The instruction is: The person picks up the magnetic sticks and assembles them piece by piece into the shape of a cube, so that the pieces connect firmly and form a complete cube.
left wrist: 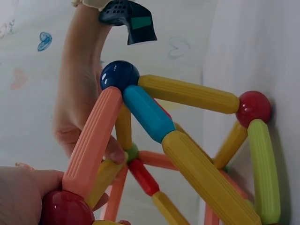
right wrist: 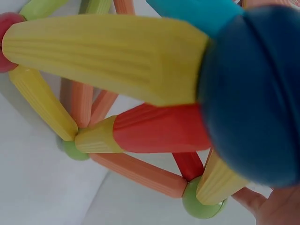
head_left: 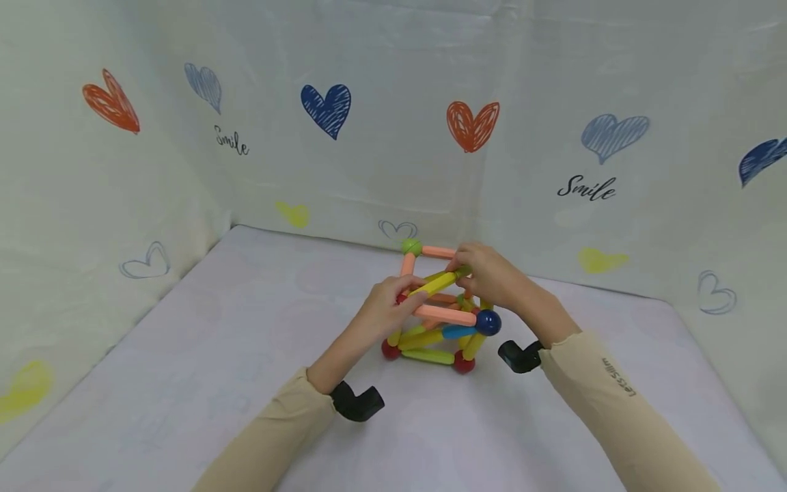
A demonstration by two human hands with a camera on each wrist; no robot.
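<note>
A frame built of coloured rods and balls stands on the table. Across its top runs a yellow rod (head_left: 438, 282), between a red ball (left wrist: 67, 208) and a green ball (left wrist: 202, 199). My left hand (head_left: 390, 304) pinches the yellow rod's near end, beside the red ball. At its far end, the fingers of my right hand (head_left: 488, 275) hold the green ball where it meets the rod. An orange rod (head_left: 445, 314) joins the red ball to a blue ball (head_left: 488, 322) at the frame's near right corner. My fingers partly hide both joints.
The frame's lower red ball (head_left: 464, 361) and light green rod (head_left: 428, 356) rest on the white tabletop (head_left: 203, 383). Behind stands a pale curtain (head_left: 393, 178) printed with hearts. Black wrist devices (head_left: 358, 402) jut out from both wrists, close to the frame.
</note>
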